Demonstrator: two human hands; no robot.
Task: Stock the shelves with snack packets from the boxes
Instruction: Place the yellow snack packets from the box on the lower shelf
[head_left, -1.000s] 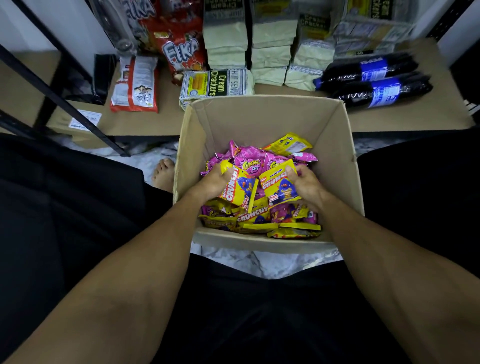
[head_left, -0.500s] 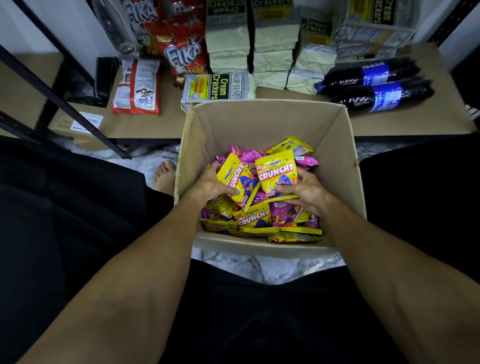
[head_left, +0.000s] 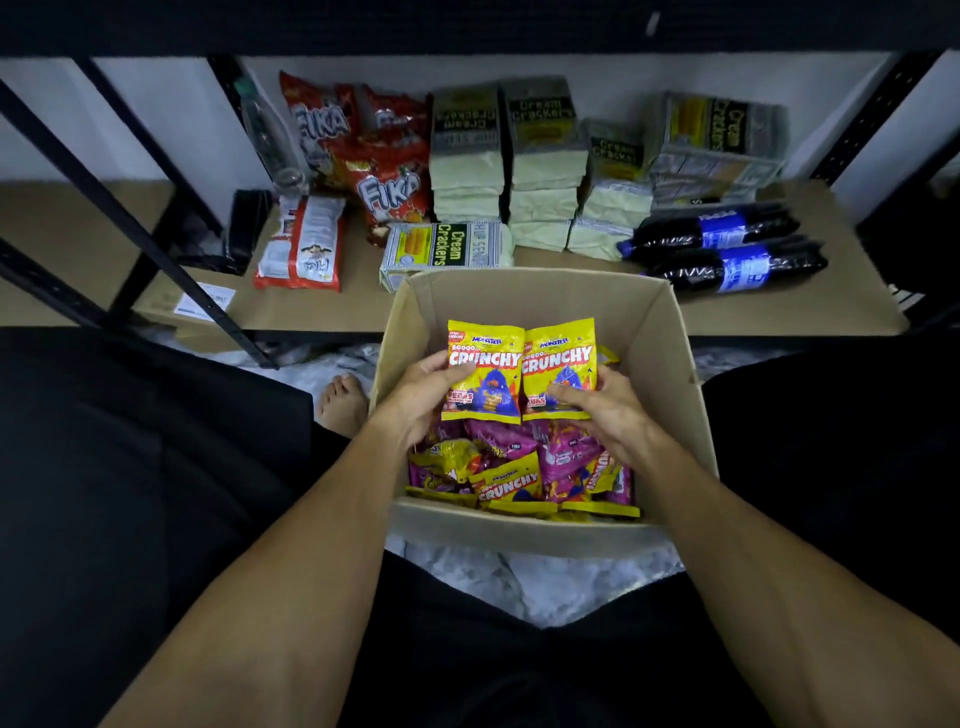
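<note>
While both hands are up over the open brown cardboard box (head_left: 535, 301), each has one snack. The left hand (head_left: 421, 395) grips the left yellow foil Crunchy packet (head_left: 485, 374) by its left edge, thumb across the front. The right hand (head_left: 608, 410) grips the right yellow foil packet (head_left: 558, 371) low on its right side. The packets are upright, labels facing near, inner edges touching, held above the loose pink and yellow packets (head_left: 519, 467) in the box.

Step in hand, by my judgement: carry the pair far to the tan shelf board (head_left: 322, 306). Bare board shows along its near edge — the likely spot. Keep the grips light so nothing crushes, and lift clear of the box's far wall. Set them standing, labels outward, away from the dark plastic bottles (head_left: 727, 260) lying at right.
</note>
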